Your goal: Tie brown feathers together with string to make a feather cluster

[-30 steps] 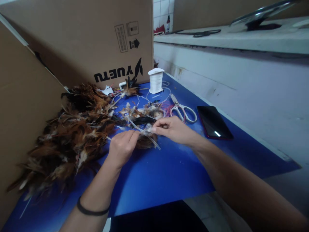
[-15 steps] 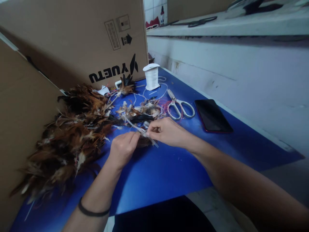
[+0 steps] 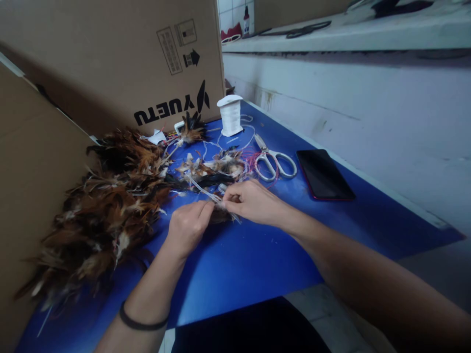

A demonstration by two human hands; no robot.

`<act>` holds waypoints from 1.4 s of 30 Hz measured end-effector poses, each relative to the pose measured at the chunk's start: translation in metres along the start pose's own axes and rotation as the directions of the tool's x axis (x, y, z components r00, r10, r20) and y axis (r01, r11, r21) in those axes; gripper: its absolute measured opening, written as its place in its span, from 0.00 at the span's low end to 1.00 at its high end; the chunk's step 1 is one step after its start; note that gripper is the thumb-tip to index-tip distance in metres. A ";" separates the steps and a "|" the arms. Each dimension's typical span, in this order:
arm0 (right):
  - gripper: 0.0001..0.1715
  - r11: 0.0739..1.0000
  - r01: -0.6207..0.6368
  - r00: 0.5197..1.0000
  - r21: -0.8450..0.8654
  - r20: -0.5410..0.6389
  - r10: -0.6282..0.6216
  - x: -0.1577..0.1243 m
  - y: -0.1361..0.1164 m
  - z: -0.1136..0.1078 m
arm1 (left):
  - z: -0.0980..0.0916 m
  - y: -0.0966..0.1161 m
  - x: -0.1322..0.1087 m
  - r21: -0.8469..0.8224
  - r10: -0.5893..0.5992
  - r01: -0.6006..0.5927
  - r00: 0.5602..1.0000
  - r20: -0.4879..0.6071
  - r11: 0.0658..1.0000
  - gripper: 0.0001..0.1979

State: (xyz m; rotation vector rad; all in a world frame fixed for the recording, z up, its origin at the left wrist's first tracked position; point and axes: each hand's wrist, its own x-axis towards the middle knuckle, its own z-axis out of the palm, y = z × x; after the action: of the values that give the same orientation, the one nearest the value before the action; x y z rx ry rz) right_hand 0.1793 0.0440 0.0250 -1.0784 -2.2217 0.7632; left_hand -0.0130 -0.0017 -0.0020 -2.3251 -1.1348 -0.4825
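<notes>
So both hands are up close to each other over the middle of the blue surface (image 3: pixel 250 264), fingertips nearly meeting. The left hand (image 3: pixel 189 228) has its fingers curled in and the right hand (image 3: pixel 250 200) has thumb and fingertips pinched together, both on a little bunch of pale strands (image 3: pixel 201 190). Those strands slant across the gap, poking out up toward the left and down under the right hand. The actual grip is pretty blurry, so I can't tell which strand sits in which fingers. Some brownish feathers (image 3: pixel 221 214) show right under the fingertips. Just past the hands there's a scatter of loose feathers (image 3: pixel 213 166), brown, black and whitish, and off to the left a huge shaggy feather pile (image 3: pixel 121 196) spreads along the cardboard. A smaller dark-tipped tuft (image 3: pixel 193 130) lies farther back, near the big cardboard box (image 3: pixel 110 59) with the upside-down YUETU print. White spool (image 3: pixel 231 116) is standing upright near that box's corner, thin pale line looping around beside it. The scissors (image 3: pixel 268 151) lie beyond the right hand, blades pointing away and a bit open, with a tangle of pink thread (image 3: pixel 251 161) by the handles. Right of those is a dark-screened phone (image 3: pixel 326 175), lying flat. Oh, and there's a black band (image 3: pixel 142 323) on the left forearm.
</notes>
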 end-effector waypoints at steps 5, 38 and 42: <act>0.08 1.000 -0.009 1.000 0.030 0.003 0.009 0.000 0.002 0.002 | -0.001 0.001 0.001 -0.014 0.004 -0.004 1.000 -0.017 1.000 0.08; 0.08 0.995 -0.046 0.999 0.091 -0.012 0.047 0.000 0.002 0.010 | 0.001 0.003 0.001 -0.050 -0.006 0.003 0.999 -0.045 0.999 0.09; 0.07 0.987 -0.047 0.996 0.152 -0.072 0.059 0.002 0.008 0.003 | 0.006 -0.001 -0.001 -0.219 -0.146 0.132 0.988 -0.049 0.967 0.08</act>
State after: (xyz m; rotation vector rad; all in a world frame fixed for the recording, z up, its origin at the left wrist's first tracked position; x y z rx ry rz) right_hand 0.1800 0.0493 0.0177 -1.0783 -2.0438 0.8820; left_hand -0.0139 0.0017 -0.0075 -2.4005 -1.2764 -0.7614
